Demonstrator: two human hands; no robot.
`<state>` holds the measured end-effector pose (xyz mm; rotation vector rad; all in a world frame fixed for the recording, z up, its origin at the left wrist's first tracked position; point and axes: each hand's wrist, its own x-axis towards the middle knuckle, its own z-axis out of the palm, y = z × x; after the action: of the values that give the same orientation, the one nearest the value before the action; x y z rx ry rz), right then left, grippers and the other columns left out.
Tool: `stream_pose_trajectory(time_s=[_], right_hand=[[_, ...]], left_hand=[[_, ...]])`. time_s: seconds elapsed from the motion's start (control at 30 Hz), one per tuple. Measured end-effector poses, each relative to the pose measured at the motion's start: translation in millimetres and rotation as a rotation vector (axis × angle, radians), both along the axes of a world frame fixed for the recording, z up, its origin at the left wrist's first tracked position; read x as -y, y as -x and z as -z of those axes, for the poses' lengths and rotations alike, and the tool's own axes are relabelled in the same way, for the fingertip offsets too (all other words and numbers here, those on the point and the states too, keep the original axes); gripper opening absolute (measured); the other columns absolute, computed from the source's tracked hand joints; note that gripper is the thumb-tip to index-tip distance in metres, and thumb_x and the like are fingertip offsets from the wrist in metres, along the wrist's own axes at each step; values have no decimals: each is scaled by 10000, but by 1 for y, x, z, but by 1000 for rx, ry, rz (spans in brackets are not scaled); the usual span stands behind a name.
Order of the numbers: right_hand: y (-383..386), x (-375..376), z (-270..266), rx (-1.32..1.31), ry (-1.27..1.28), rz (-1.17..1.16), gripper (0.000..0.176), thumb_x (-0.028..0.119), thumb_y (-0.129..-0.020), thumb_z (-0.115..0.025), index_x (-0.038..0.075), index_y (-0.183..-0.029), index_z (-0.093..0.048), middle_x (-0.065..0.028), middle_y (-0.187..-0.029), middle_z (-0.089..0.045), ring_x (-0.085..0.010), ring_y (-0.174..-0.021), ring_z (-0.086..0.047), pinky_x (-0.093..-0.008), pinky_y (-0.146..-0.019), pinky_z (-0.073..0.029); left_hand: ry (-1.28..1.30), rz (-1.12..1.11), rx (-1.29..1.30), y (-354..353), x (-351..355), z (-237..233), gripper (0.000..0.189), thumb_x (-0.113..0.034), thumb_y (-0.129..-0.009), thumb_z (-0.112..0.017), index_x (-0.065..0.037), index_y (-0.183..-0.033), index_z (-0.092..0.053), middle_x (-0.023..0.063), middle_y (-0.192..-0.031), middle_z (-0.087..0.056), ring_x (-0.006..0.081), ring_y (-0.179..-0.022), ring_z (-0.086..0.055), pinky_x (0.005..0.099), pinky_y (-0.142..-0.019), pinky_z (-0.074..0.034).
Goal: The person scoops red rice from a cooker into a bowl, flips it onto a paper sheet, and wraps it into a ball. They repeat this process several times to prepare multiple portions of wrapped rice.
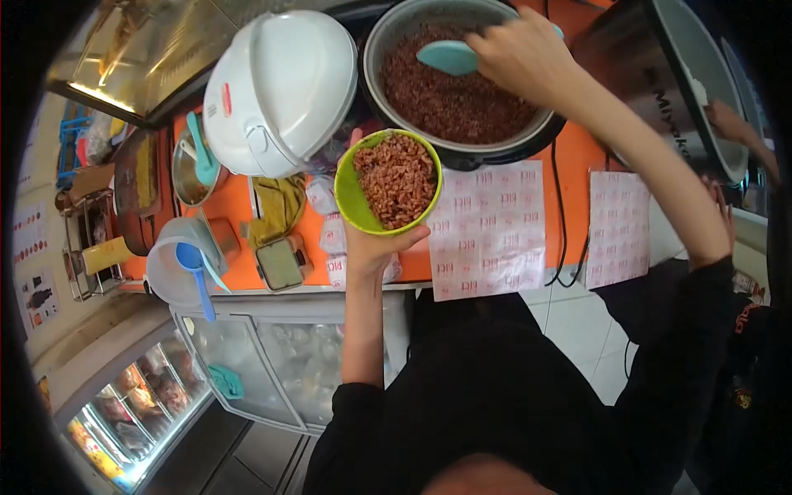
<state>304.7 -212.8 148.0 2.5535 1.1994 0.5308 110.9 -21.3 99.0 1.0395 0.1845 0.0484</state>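
Observation:
My left hand (pixel 371 245) is wrapped round a lime-green bowl (pixel 353 200) and holds it tilted toward me. Reddish-brown cooked rice (pixel 398 181) fills most of that bowl. Over the large open rice cooker (pixel 375 91), my right hand (pixel 518 56) grips a turquoise rice paddle (pixel 447 57), its blade above the dark red rice (pixel 462 107) in the pot. The cooker's white domed lid (pixel 280 91) stands raised on the left. A sheet of printed wrapping paper (pixel 488 235) lies flat on the orange counter, just right of the bowl.
A second large cooker (pixel 660 91) stands at the right, where another person's hand (pixel 726 122) reaches in. Another printed sheet (pixel 619 227) and black cords (pixel 558 223) lie between. At the left are a metal pot (pixel 191 173), a yellow cloth (pixel 280 210) and a white tub (pixel 169 264) with a blue ladle (pixel 198 276).

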Motion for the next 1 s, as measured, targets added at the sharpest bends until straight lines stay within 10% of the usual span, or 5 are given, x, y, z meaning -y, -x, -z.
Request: stream_pose_trajectory(time_s=[0.1,0.5,1.0], right_hand=[[-29,-18,2,-65,70,18,306,388,-657,-622,89,-598,-641,-109,-539,-588,-281,-505,-595,-392,-468,-464],[-50,-22,33,-554,22,192,375,484,-709,-606,125,-783,-683,-111,-655,-629,-282,-650,-628,-399,-574,-495],[-6,-11,36,-777,-229,165,450,535,-757,-545,112,-628,-627,-91,-482,-504,-292,-519,-538,-403,-484,-392]], left_hand=[[24,6,28,1,-9,44,966,-16,-491,-827,-21,-1298,-297,112,-1263,-415,233,-1139,-453,365,-941,-416],[-6,101,-68,-19,-10,24,1056,-33,-436,-839,-5,-1323,-268,104,-1238,-447,205,-1127,-470,355,-967,-397],[26,78,-26,-26,-3,14,872,102,-517,-765,-17,-1258,-321,117,-1184,-482,217,-1083,-507,344,-918,-446]])
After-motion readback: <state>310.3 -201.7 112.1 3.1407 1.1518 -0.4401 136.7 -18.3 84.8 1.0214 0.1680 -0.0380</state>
